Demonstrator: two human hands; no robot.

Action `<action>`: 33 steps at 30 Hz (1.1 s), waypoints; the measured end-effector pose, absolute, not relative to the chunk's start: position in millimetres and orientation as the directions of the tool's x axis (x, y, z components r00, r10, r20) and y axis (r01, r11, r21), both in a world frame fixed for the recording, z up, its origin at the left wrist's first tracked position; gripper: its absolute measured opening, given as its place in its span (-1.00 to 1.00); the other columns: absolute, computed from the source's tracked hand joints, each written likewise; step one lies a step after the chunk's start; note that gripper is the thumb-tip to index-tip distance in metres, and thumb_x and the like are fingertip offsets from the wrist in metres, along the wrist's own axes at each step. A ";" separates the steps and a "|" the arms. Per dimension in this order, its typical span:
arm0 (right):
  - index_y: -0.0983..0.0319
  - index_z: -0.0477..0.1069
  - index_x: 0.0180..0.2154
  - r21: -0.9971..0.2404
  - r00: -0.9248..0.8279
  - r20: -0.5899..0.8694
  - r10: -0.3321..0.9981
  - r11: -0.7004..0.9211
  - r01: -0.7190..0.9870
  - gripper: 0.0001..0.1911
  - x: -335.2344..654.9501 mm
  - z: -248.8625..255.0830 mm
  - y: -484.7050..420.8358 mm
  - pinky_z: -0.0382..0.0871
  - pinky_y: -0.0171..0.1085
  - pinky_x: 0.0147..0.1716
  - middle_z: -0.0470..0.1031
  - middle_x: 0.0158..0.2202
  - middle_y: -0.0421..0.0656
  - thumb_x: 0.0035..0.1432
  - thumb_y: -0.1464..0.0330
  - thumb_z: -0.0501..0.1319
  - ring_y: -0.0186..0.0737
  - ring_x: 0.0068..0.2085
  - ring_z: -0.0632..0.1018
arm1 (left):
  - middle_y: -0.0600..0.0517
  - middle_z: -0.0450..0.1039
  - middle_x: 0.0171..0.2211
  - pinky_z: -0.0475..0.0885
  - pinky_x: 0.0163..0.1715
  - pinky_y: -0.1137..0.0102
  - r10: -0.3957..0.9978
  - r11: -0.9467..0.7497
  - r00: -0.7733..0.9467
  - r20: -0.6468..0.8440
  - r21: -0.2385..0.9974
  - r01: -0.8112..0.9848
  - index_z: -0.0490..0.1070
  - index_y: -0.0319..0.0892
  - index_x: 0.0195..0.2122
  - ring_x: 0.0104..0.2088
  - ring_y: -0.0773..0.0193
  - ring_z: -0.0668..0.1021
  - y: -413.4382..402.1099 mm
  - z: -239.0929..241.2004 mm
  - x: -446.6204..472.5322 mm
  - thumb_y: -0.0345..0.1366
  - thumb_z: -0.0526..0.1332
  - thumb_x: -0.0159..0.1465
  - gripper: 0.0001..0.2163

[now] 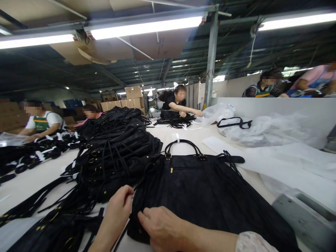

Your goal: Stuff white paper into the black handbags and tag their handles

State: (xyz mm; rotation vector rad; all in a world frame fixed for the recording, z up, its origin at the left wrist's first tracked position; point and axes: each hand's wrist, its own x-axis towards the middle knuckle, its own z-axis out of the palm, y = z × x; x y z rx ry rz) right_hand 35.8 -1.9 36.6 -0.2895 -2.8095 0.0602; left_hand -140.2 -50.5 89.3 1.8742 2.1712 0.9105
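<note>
A large black handbag lies flat before me, its two rounded handles pointing away and a short zip with a gold puller on its upper face. My right hand is closed on the bag's lower left edge, fingers curled over the material. Just left of that edge, my left hand is raised with thumb and fingers drawn together; whatever lies between them is hidden. Thin black cords and a dark strap end stick out at the bag's upper right.
A tall pile of black bags with gold rings stands at left. More black straps and bags lie nearer. Clear plastic wrapping and white sheets spread at right, beside a grey machine part. Co-workers work around the table.
</note>
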 end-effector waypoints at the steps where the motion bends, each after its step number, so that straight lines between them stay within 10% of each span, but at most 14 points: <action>1: 0.31 0.26 -0.10 -0.081 -0.930 0.301 0.209 0.978 0.193 -0.57 35.9 35.9 -1.5 0.29 -0.25 -0.57 0.41 -0.31 -0.08 -0.10 0.40 0.13 -0.16 -0.46 0.42 | 0.03 0.41 -0.34 0.35 -0.21 0.37 0.946 0.059 -0.181 0.271 0.403 0.913 0.34 -0.12 -0.36 -0.28 0.24 0.49 -44.8 98.6 -130.8 -0.29 -0.04 0.27 -0.81; 8: 0.36 0.23 -0.04 -0.125 -0.924 0.342 0.170 0.983 0.135 -0.52 35.7 25.7 3.7 0.39 -0.22 -0.46 0.46 -0.22 0.01 -0.06 0.38 0.12 -0.09 -0.36 0.50 | -0.15 0.48 -0.35 0.42 -0.18 0.14 0.960 0.247 -0.267 0.086 0.188 0.950 0.44 -0.22 -0.44 -0.21 -0.09 0.56 2.5 100.6 -87.2 -0.40 0.31 -0.03 -0.89; 13: 0.36 0.26 -0.07 -0.132 -0.906 0.373 0.198 0.978 0.160 -0.58 35.6 26.1 1.9 0.38 -0.24 -0.45 0.45 -0.26 -0.02 0.01 0.33 0.13 -0.09 -0.36 0.49 | 0.04 0.35 -0.53 0.37 -0.19 0.25 0.973 0.167 -0.220 0.074 0.436 0.884 0.22 -0.13 -0.61 -0.31 0.11 0.52 6.3 99.0 -100.2 -0.42 0.19 -0.05 -0.87; 21: 0.39 0.17 0.14 -0.110 -0.899 0.393 0.192 0.981 0.161 -0.42 37.4 30.1 -0.3 0.36 -0.25 -0.47 0.43 -0.24 -0.04 0.07 0.35 0.10 -0.14 -0.37 0.46 | 0.21 0.05 -0.61 0.26 -0.53 0.43 0.959 0.233 -0.260 -0.113 0.837 0.495 0.00 -0.05 -0.54 -0.58 0.36 0.26 -14.7 74.9 -129.8 0.17 0.03 -0.07 -0.61; 33: 0.43 0.26 0.09 -0.174 -0.914 0.361 0.188 0.976 0.132 -0.43 37.7 34.0 -2.9 0.41 -0.22 -0.39 0.44 -0.24 -0.01 0.00 0.42 0.09 -0.10 -0.32 0.47 | 0.13 0.23 -0.61 0.06 -0.47 0.41 0.965 0.179 -0.259 0.042 0.619 0.764 0.21 -0.11 -0.63 -0.50 0.30 0.28 -53.9 91.4 -138.7 -0.12 0.15 0.03 -0.77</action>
